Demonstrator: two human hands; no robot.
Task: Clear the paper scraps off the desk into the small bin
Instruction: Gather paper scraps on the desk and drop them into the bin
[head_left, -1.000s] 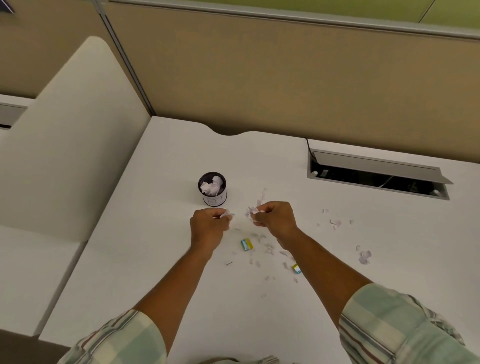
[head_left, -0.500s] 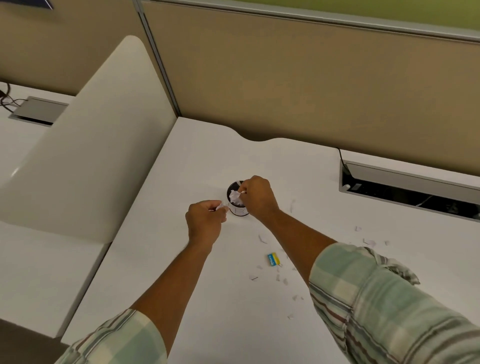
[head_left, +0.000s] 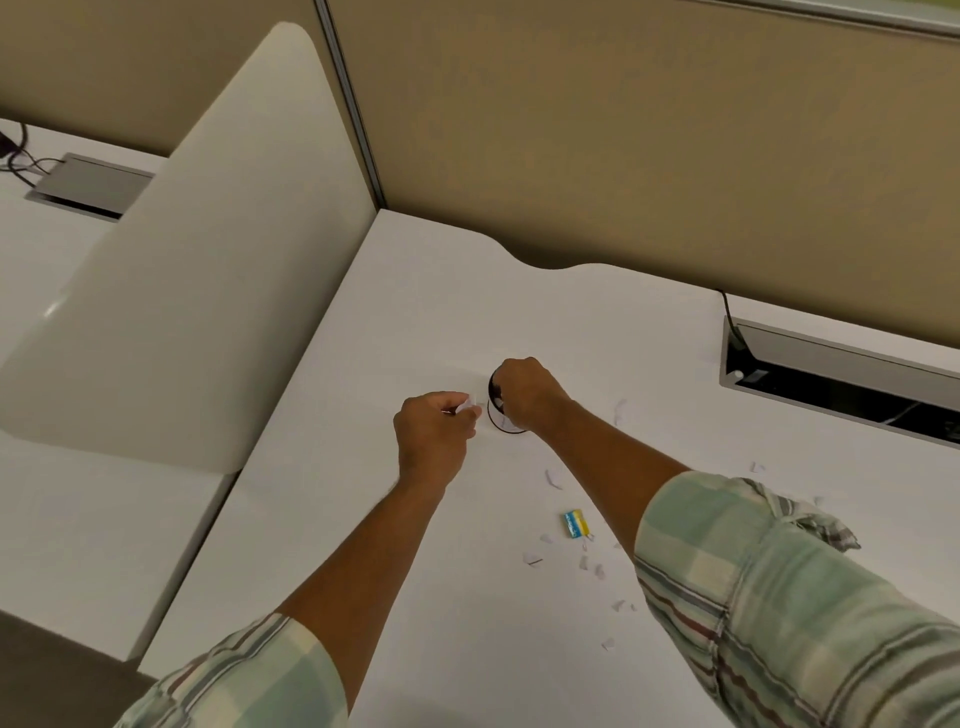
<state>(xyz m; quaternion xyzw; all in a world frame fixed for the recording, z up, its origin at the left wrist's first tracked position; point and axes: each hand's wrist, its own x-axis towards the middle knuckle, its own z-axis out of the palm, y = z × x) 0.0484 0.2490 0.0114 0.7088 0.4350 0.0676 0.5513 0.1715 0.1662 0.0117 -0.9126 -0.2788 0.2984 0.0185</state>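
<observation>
The small dark bin (head_left: 497, 413) stands on the white desk (head_left: 415, 291), mostly covered by my right hand (head_left: 524, 392), which is pressed over its mouth with fingers curled; what it holds is hidden. Just left of the bin, my left hand (head_left: 434, 434) is closed on white paper scraps (head_left: 467, 405) that poke out at the fingertips. Several loose paper scraps (head_left: 553, 478) lie on the desk nearer to me, under and beside my right forearm, and more small bits (head_left: 592, 566) sit lower down. Another scrap (head_left: 621, 410) lies right of the bin.
A small blue and yellow piece (head_left: 575, 524) lies among the scraps. An open cable tray (head_left: 831, 384) is set into the desk at the right. A beige partition (head_left: 649, 156) runs behind. A white divider panel (head_left: 182, 291) stands left, with another desk beyond.
My right hand has gone from the scrap pile to the bin and now covers its mouth. My left hand has drawn close to the bin's left side, still closed on scraps.
</observation>
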